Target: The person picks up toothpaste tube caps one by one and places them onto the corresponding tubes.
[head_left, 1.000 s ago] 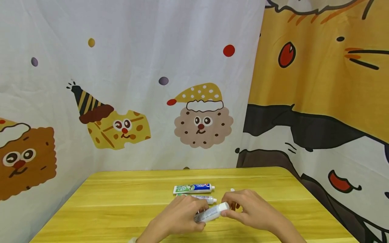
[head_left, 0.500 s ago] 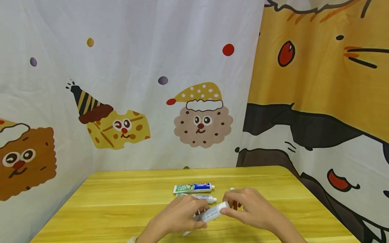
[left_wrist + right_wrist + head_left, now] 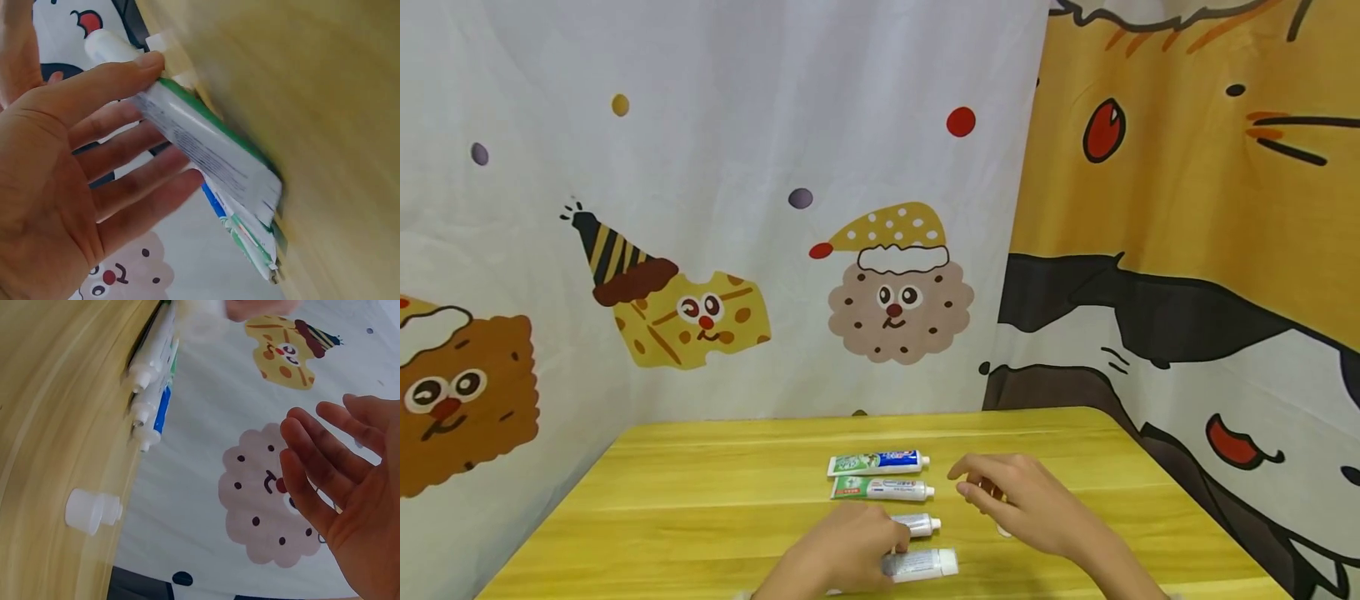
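My left hand pinches a white toothpaste tube between thumb and fingers, low over the near part of the table. That tube wears a white cap, pointing right. In the left wrist view the thumb presses the tube's side, and its flat end is close to the tabletop; contact is unclear. To the right, my right hand hovers with loosely bent fingers and holds nothing. Behind the held tube lies another toothpaste tube, partly hidden by the left hand, its nozzle bare.
Farther back, a green-and-white toothpaste tube and a green-and-blue one lie side by side, nozzles to the right. Loose white caps stand on the wooden table near the right hand. A printed curtain hangs behind.
The right hand's fingers have left the tube's cap and drawn slightly away. My left hand has brought the tube down and nearer, levelling it and uncovering the tubes behind.
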`<action>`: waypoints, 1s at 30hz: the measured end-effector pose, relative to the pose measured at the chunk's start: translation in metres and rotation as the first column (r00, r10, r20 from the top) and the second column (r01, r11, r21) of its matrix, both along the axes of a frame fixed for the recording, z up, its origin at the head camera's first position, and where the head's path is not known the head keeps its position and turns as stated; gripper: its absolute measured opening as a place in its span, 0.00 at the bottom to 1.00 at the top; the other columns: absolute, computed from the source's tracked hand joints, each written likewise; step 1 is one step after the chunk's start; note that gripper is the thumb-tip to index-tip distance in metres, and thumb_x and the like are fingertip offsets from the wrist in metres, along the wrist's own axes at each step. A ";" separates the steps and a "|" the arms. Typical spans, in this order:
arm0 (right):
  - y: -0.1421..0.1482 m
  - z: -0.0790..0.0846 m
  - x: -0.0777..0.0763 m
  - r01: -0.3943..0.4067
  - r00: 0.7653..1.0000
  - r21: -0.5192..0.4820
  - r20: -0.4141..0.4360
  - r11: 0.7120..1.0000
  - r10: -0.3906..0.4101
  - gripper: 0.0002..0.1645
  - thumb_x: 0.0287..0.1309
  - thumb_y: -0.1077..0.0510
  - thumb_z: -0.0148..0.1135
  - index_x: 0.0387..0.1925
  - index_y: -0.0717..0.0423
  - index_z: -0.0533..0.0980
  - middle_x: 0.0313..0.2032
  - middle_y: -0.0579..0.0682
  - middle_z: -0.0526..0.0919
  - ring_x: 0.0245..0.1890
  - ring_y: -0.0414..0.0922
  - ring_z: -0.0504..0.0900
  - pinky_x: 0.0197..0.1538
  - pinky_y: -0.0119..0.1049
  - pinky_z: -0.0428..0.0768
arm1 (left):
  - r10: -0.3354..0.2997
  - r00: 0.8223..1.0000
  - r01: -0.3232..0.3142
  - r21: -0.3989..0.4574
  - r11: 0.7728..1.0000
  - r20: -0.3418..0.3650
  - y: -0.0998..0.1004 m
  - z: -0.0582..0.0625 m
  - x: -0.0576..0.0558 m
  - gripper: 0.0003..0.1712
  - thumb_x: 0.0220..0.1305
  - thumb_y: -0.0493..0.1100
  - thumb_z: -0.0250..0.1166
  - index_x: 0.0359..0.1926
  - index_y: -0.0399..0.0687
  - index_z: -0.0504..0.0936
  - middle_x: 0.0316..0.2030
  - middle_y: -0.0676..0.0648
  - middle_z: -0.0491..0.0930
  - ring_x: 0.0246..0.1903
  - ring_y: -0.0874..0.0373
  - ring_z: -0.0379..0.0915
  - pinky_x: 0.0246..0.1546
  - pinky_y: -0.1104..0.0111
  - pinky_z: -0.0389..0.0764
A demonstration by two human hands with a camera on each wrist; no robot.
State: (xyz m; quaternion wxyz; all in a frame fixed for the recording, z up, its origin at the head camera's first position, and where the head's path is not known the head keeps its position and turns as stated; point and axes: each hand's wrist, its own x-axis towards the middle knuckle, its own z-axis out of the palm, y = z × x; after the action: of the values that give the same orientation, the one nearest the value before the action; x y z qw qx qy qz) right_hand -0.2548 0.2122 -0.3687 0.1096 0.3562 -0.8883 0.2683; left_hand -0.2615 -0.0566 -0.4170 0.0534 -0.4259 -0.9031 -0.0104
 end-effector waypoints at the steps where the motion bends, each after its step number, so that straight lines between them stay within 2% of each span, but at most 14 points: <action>1: 0.000 0.000 0.000 -0.013 1.000 -0.006 0.009 1.000 0.013 0.09 0.77 0.47 0.55 0.48 0.37 0.81 0.28 0.29 0.80 0.25 0.29 0.76 0.32 0.27 0.78 | 0.003 1.000 -0.003 -0.013 1.000 -0.001 0.000 -0.001 0.001 0.11 0.48 0.53 0.80 0.31 0.66 0.86 0.21 0.68 0.74 0.19 0.71 0.61 0.22 0.76 0.63; 5: -0.001 0.001 0.001 -0.052 0.998 -0.033 0.031 0.998 0.053 0.08 0.77 0.50 0.55 0.47 0.38 0.81 0.28 0.29 0.79 0.25 0.29 0.76 0.31 0.28 0.79 | 0.018 1.000 -0.018 -0.047 0.999 -0.011 0.001 -0.005 0.004 0.12 0.45 0.53 0.80 0.24 0.66 0.83 0.17 0.67 0.69 0.17 0.68 0.58 0.20 0.74 0.59; 12: -0.001 0.003 0.002 -0.052 0.999 -0.022 0.009 0.998 0.052 0.07 0.75 0.51 0.57 0.47 0.40 0.81 0.27 0.30 0.80 0.24 0.27 0.75 0.31 0.27 0.79 | 0.034 0.999 -0.036 -0.068 0.997 -0.035 0.003 -0.007 0.005 0.13 0.44 0.54 0.81 0.23 0.67 0.82 0.17 0.68 0.71 0.17 0.69 0.59 0.20 0.73 0.59; 18: -0.001 0.008 0.003 -0.076 0.996 -0.021 0.041 0.997 0.077 0.09 0.76 0.48 0.56 0.46 0.41 0.81 0.28 0.31 0.80 0.25 0.27 0.75 0.32 0.27 0.80 | 0.056 0.998 -0.054 -0.044 0.998 0.025 0.003 -0.007 0.007 0.14 0.46 0.51 0.81 0.22 0.65 0.80 0.16 0.67 0.66 0.17 0.68 0.55 0.20 0.74 0.59; 21: -0.001 0.010 0.004 -0.082 0.996 -0.014 0.039 0.997 0.082 0.08 0.76 0.49 0.56 0.46 0.41 0.81 0.28 0.31 0.81 0.26 0.27 0.76 0.32 0.27 0.80 | 0.069 0.997 -0.068 -0.045 0.997 0.038 0.003 -0.006 0.007 0.13 0.46 0.51 0.81 0.24 0.65 0.82 0.17 0.67 0.68 0.17 0.68 0.56 0.21 0.74 0.60; 25: 0.001 0.016 0.005 -0.076 0.997 -0.003 0.027 0.997 0.076 0.08 0.76 0.50 0.57 0.46 0.41 0.82 0.29 0.31 0.81 0.28 0.27 0.77 0.33 0.28 0.80 | 0.087 0.994 -0.084 -0.053 0.995 0.062 0.003 0.002 0.006 0.13 0.47 0.54 0.81 0.33 0.65 0.86 0.22 0.67 0.76 0.21 0.71 0.64 0.25 0.75 0.67; 28: 0.003 0.023 0.007 -0.063 0.998 -0.005 0.027 0.998 0.063 0.08 0.76 0.49 0.57 0.46 0.41 0.82 0.30 0.31 0.82 0.29 0.27 0.78 0.34 0.28 0.81 | 0.080 0.994 -0.078 -0.019 0.997 0.080 0.002 0.013 0.002 0.16 0.49 0.56 0.81 0.39 0.63 0.88 0.26 0.65 0.80 0.24 0.73 0.69 0.28 0.76 0.70; 30: 0.004 0.028 0.007 -0.055 0.998 0.000 0.029 0.999 0.055 0.09 0.76 0.48 0.57 0.45 0.40 0.82 0.32 0.30 0.83 0.30 0.27 0.78 0.35 0.29 0.81 | 0.071 0.994 -0.072 0.016 0.997 0.083 0.001 0.020 0.000 0.17 0.50 0.56 0.81 0.40 0.62 0.88 0.26 0.64 0.81 0.25 0.74 0.70 0.29 0.76 0.72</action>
State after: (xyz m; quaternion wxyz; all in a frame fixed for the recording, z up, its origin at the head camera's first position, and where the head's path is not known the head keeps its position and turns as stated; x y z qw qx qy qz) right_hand -0.2476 0.2162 -0.3408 0.0891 0.3764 -0.8800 0.2758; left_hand -0.2619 -0.0555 -0.3970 0.0205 -0.3920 -0.9191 -0.0343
